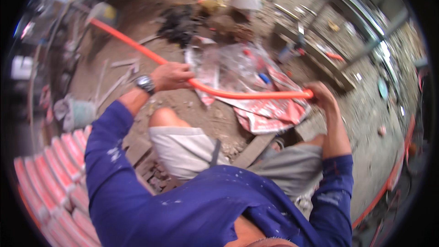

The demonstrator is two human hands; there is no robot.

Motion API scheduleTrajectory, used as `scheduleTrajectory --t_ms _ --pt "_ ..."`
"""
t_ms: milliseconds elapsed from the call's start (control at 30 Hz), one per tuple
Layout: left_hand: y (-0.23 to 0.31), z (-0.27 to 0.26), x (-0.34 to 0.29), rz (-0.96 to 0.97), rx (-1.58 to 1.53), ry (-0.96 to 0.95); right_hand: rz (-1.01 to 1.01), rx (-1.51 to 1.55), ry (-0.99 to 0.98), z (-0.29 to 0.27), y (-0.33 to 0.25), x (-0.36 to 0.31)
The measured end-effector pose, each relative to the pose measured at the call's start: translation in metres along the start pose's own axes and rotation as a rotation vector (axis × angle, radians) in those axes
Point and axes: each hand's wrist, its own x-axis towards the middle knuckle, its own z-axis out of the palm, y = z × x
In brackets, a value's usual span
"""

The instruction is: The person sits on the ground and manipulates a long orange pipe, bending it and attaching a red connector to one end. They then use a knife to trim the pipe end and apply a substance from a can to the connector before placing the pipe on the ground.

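Note:
A long orange pipe (247, 95) stretches across in front of me, slightly bent near its middle. My left hand (171, 76), with a watch (145, 83) on the wrist, is closed around the pipe partway along. At the pipe's right end, my right hand (318, 94) grips it with the fingers partly hidden. From my left hand the pipe runs on to the far left. Below the pipe, a crumpled red-and-white plastic sack (270, 118) lies on the dirt, with clear plastic and a small blue piece (264, 78) on it.
Stacked red-and-white tubes (50, 174) lie at the near left, beside a pale bucket (83, 112). Black plastic (179, 22) and rubble lie ahead. Wooden boards (315, 59) sit at the right, under slanting metal bars (376, 43). A plank (254, 150) lies between my legs.

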Motion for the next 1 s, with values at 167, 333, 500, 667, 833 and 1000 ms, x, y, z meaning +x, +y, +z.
scheduleTrajectory --t_ms 167,333,500,667,833,1000 --pt "-0.004 0.002 -0.003 0.044 0.014 0.065 0.018 -0.059 -0.049 0.004 0.007 0.000" --pt "-0.003 0.002 -0.018 0.024 0.012 0.048 0.084 -0.130 -0.110 0.015 0.003 0.001" --pt "-0.006 0.009 -0.012 0.042 -0.057 0.059 0.001 -0.111 -0.195 -0.008 0.033 0.020" --pt "0.008 -0.001 -0.006 -0.008 -0.095 0.054 0.019 -0.168 -0.180 -0.004 0.034 0.033" --pt "0.012 -0.003 -0.005 -0.049 -0.054 0.029 0.066 -0.067 -0.221 0.003 0.014 0.009" --pt "0.012 -0.001 -0.008 -0.062 -0.054 0.046 0.061 -0.088 -0.198 0.009 0.010 0.004"
